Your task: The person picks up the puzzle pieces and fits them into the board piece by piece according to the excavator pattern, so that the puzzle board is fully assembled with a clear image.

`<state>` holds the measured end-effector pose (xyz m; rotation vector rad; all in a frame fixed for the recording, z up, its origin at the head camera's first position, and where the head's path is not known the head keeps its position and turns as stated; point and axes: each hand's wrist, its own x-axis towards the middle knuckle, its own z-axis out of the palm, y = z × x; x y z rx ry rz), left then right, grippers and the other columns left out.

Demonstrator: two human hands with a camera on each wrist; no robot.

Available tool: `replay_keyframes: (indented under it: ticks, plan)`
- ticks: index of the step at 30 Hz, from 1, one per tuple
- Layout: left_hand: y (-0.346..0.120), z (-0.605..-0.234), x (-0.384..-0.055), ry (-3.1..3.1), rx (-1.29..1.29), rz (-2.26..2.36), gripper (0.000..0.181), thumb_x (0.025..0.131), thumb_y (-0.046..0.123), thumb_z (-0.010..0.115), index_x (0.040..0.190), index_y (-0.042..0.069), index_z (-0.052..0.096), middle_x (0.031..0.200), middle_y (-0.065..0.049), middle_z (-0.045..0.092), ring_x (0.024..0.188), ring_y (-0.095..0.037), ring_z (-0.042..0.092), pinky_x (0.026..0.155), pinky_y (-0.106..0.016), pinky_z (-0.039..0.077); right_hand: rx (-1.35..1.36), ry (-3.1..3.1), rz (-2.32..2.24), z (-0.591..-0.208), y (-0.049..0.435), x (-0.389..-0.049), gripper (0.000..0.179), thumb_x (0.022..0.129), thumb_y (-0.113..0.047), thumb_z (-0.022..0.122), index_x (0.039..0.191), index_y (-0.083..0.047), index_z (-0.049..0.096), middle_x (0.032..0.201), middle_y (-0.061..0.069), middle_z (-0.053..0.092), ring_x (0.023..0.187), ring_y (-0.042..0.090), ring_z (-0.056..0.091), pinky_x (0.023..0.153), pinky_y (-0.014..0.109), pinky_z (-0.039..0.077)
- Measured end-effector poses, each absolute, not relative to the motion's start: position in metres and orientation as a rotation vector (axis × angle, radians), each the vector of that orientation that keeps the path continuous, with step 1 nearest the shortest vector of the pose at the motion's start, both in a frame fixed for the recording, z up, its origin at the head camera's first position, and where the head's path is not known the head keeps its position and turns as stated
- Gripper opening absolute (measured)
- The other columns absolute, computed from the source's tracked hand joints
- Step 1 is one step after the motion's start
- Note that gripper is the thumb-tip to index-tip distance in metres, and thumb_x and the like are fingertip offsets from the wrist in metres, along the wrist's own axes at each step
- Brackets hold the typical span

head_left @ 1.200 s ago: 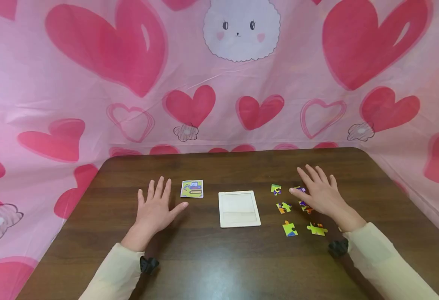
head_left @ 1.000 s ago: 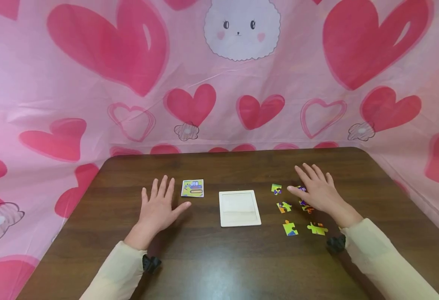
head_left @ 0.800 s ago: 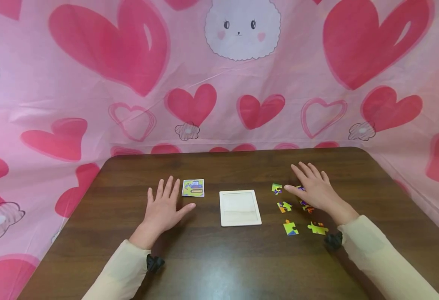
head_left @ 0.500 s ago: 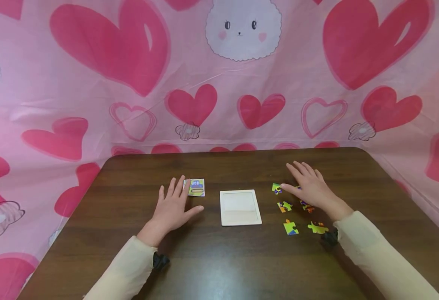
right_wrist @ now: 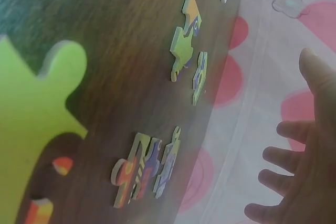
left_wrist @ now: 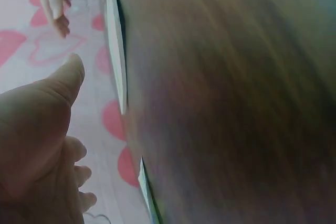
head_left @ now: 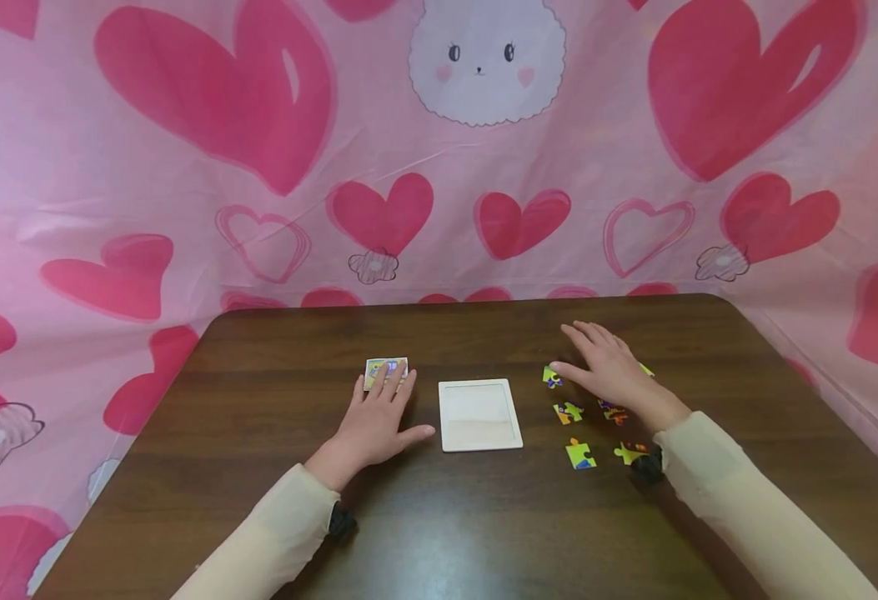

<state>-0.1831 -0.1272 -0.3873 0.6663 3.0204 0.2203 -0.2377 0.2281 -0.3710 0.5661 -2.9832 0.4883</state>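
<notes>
My left hand (head_left: 369, 429) hovers palm down with spread fingers, its fingertips overlapping a small square picture card (head_left: 373, 366). To the right of that hand lies a pale square puzzle tray (head_left: 481, 447) with a shallow recess. My right hand (head_left: 607, 375) is held over the jigsaw pieces, fingers extended and holding nothing. Bright green, purple and orange jigsaw pieces (head_left: 579, 455) lie spread below it, partly hidden by the hand and wrist. In the right wrist view one green piece (right_wrist: 21, 129) looms close, while the fingers (right_wrist: 281, 156) stay clear above the others.
The dark brown wooden table (head_left: 439, 517) has a rounded far edge, with a pink heart-patterned cloth (head_left: 454, 150) hanging behind and at the sides. Both wrists carry black straps below cream sleeves (head_left: 273, 521).
My left hand has moved right and now overlaps the card. My right hand has shifted left over the pieces, uncovering a green piece at its right. Card, tray and pieces stay in place.
</notes>
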Motion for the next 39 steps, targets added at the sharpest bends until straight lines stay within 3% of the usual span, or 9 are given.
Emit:
replay_keyframes:
  ticks: [16, 25, 32, 39]
  plan:
    - [-0.108, -0.389, -0.192, 2.9, 0.745, 0.267, 0.087, 0.084, 0.061, 0.049, 0.146, 0.007, 0.022, 0.152, -0.011, 0.014, 0.137, -0.033, 0.01, 0.106, -0.055, 0.008, 0.551, -3.079, 0.595, -0.369, 0.222, -0.246, 0.076, 0.087, -0.051, 0.054, 0.138, 0.002, 0.036, 0.138, 0.028, 0.033, 0.126, 0.045, 0.028, 0.098, 0.061, 0.023]
    - [-0.102, -0.392, -0.192, 2.805, 0.782, 0.259, 0.088, 0.083, 0.062, 0.051, 0.146, 0.008, 0.025, 0.151, -0.009, 0.018, 0.137, -0.032, 0.011, 0.105, -0.055, 0.01, 0.619, -3.114, 0.582, -0.374, 0.223, -0.249, 0.068, 0.087, -0.039, 0.062, 0.134, 0.006, 0.041, 0.132, 0.03, 0.04, 0.121, 0.047, 0.035, 0.096, 0.059, 0.029]
    - [-0.1, -0.394, -0.193, 2.775, 0.776, 0.222, 0.086, 0.083, 0.063, 0.051, 0.145, 0.008, 0.028, 0.15, -0.007, 0.021, 0.137, -0.031, 0.014, 0.105, -0.055, 0.013, 0.674, -3.147, 0.54, -0.378, 0.225, -0.252, 0.054, 0.083, -0.029, 0.07, 0.12, 0.007, 0.053, 0.112, 0.024, 0.056, 0.105, 0.04, 0.051, 0.089, 0.053, 0.039]
    - [-0.099, -0.394, -0.191, 2.765, 0.766, 0.198, 0.084, 0.083, 0.062, 0.051, 0.144, 0.008, 0.031, 0.149, -0.007, 0.024, 0.136, -0.031, 0.015, 0.105, -0.053, 0.014, 0.743, -3.179, 0.454, -0.38, 0.225, -0.254, 0.04, 0.08, -0.023, 0.072, 0.105, 0.006, 0.059, 0.094, 0.016, 0.059, 0.091, 0.033, 0.056, 0.08, 0.048, 0.045]
